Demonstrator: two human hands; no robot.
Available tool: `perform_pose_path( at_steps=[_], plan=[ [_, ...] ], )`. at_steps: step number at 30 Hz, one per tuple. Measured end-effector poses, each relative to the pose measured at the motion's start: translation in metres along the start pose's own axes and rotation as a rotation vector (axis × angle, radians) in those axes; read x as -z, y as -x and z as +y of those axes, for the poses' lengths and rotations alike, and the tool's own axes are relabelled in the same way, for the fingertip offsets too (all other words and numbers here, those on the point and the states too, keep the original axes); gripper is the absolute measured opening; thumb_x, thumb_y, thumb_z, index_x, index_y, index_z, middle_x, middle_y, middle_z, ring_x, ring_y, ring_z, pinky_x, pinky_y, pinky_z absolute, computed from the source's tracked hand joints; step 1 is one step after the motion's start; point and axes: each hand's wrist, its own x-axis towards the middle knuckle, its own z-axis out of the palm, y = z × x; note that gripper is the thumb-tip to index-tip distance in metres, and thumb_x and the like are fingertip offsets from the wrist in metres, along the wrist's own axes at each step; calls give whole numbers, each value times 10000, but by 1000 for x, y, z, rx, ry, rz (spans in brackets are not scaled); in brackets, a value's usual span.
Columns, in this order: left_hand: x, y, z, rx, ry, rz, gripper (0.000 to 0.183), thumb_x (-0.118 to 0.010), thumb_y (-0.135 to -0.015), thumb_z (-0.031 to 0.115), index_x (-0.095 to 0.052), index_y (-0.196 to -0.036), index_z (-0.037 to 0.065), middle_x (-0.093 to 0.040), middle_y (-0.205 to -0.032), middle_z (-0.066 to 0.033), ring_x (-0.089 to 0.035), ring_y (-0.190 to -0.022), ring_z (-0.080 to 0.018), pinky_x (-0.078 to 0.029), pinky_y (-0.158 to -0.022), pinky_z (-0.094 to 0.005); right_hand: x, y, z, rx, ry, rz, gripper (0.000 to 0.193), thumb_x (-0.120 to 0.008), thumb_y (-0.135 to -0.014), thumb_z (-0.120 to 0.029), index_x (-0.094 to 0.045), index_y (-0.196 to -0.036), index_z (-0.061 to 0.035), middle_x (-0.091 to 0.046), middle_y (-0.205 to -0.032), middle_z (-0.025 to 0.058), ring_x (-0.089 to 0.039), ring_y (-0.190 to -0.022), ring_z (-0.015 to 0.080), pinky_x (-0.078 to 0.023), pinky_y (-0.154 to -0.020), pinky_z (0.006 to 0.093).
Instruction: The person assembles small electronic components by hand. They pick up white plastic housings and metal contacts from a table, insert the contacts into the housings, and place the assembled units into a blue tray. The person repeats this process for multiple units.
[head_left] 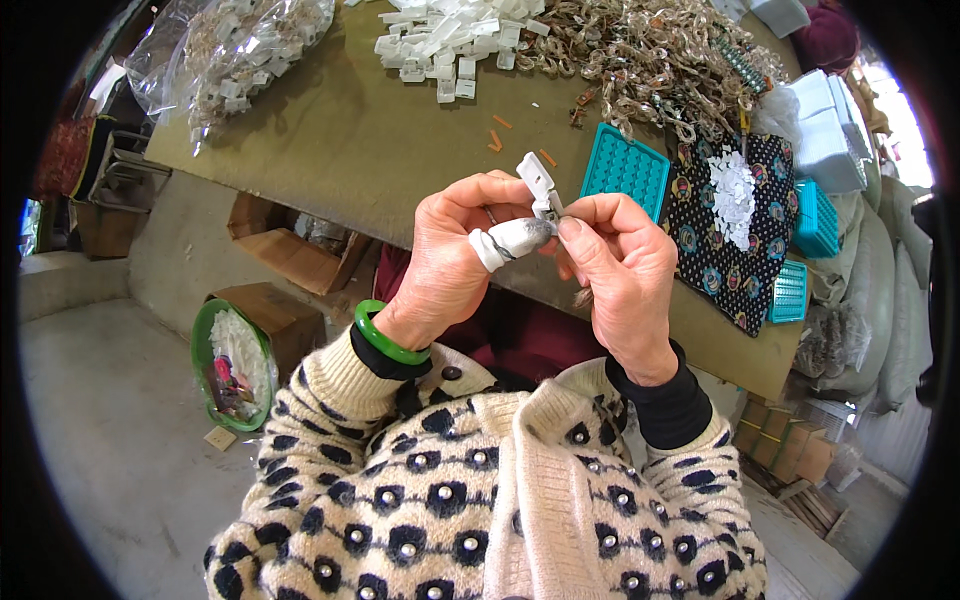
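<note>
My left hand (455, 235) is closed on a small white plastic tag (537, 178) with a slot in it, which sticks up past the fingertips. A white covering with a dark band (508, 242) wraps the left thumb, its tip smudged grey. Close against the tag's lower end, my right hand (630, 265) pinches thumb to forefinger. What lies between those fingertips is too small to make out. A brownish strand end (583, 297) shows below the right fingers. Behind the hands, the table holds a pile of similar white plastic pieces (450, 40).
Clear brownish looped strands (640, 60) heap at the back right. A teal ridged tray (625, 170) lies beyond my right hand, near white flakes (733, 195) on a patterned cloth (700, 255). Orange strips (502, 122) dot the table. A green basket (265, 375) stands on the floor, left.
</note>
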Motion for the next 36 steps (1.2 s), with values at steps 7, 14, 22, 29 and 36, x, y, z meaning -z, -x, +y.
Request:
perform_pose_path(
  at_steps=[7,14,22,29,36],
  plan=[
    [-5,0,11,2,-42,57,204,-733,-817,-26,-643,-1001,-15,-686,-935,-69,-676,-802,-156,-561,-760,-279,-13,-1,9,433,358,36,158,-606,-836,94,-601,-970,11,-618,-883,86,-645,-739,136,-513,-650,246],
    [-10,3,12,-169,-438,164,179,-722,-822,-28,-641,-981,-17,-685,-905,-67,-653,-781,-95,-514,-682,-213,-18,-10,20,956,811,114,278,-600,-763,165,-594,-990,5,-591,-885,139,-596,-754,275,-491,-637,335],
    [-2,1,14,139,24,219,146,-670,-865,17,-632,-1000,-20,-670,-878,-66,-639,-714,-125,-530,-674,-260,-21,-15,30,756,680,131,126,-632,-857,81,-565,-918,-6,-559,-852,83,-539,-693,160,-459,-615,259],
    [8,4,17,304,281,121,243,-645,-913,126,-599,-1118,4,-649,-898,-48,-609,-755,-134,-526,-724,-287,-26,-10,30,569,447,92,90,-612,-907,38,-544,-939,-10,-555,-872,31,-518,-688,78,-443,-610,203],
    [-6,3,20,86,-82,240,328,-621,-926,104,-570,-1229,-10,-678,-938,-103,-633,-740,-141,-534,-707,-278,-24,-4,28,96,-30,79,98,-621,-927,-13,-534,-971,-9,-573,-811,4,-518,-599,48,-434,-543,192]
  ],
)
